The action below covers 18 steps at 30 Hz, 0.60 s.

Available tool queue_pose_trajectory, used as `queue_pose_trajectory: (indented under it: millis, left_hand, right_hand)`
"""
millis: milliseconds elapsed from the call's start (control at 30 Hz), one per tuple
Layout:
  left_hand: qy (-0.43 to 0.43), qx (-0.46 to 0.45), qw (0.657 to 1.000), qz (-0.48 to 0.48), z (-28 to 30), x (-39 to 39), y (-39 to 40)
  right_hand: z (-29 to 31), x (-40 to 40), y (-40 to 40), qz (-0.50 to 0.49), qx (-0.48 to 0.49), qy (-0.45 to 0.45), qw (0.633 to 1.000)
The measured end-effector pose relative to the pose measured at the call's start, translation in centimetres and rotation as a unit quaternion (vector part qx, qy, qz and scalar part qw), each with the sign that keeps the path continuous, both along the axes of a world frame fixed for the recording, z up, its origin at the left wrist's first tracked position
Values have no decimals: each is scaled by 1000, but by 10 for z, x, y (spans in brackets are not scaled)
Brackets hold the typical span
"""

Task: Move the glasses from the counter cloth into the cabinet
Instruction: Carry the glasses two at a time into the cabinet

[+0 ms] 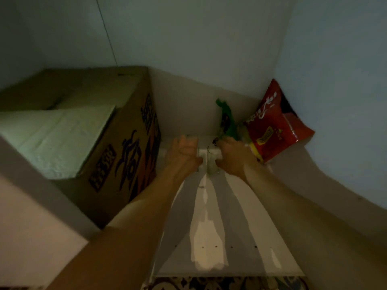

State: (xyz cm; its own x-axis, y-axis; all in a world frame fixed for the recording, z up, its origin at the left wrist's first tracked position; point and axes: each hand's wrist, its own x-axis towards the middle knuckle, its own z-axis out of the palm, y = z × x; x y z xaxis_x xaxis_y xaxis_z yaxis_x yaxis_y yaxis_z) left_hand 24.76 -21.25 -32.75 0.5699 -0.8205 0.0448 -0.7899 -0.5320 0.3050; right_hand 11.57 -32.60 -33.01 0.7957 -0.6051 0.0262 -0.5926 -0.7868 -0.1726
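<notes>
Deep on the cabinet shelf (209, 227), both hands (206, 155) sit side by side, each wrapped round a clear glass (212, 162), setting them upright near the back. A cardboard box (117, 139) crowds nine o'clock; a red snack bag (274, 126) leans at two o'clock, leaving only a narrow lane.
</notes>
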Motion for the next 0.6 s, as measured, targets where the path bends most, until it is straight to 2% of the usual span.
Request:
queue_pose_trajectory:
  millis: [133, 267, 367, 467, 600]
  left_hand:
    - [61, 92, 994, 4, 11, -43, 57]
    - [78, 140, 987, -14, 53, -96, 114]
    - [104, 167, 980, -16, 105, -122, 152]
    - [88, 184, 979, -18, 160, -145, 187]
    - [114, 225, 968, -21, 253, -171, 219]
  right_hand:
    - [28, -36, 43, -7, 20, 41, 999]
    - [79, -72, 91, -1, 72, 104, 992]
    - [127, -101, 129, 8, 113, 141, 984]
    - [181, -128, 164, 17, 152, 160, 975]
    - [267, -154, 209, 11, 204, 208, 956]
